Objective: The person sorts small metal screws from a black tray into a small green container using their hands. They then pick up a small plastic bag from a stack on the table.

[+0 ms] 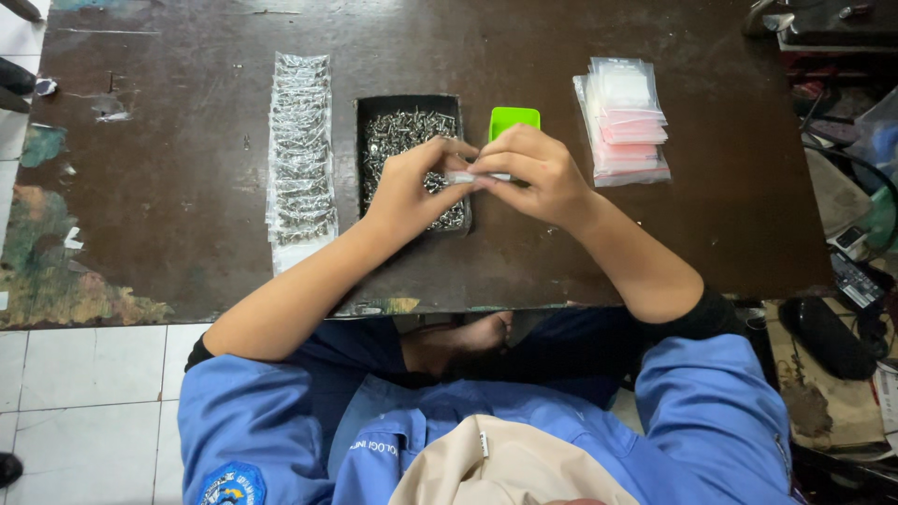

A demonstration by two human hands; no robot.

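Only the head view here, looking straight down on a dark, scuffed wooden table (168, 187). Dead centre sits a black rectangular tray (365, 159) heaped with small shiny metal screws (402, 131), loose and jumbled. Just right of it, touching or nearly so, is a bright green plastic scoop (514, 119). Left of the tray runs a long overlapping row of filled clear bags (301, 150), each glinting with screws inside. Off to the right, well apart, lies a flat stack of empty zip bags (622, 122), clear plastic with pinkish strips.

Both hands meet right over the tray: left hand (407, 187) and right hand (533, 173) each pinch narrowly on one small clear bag (463, 177) held between the fingertips.
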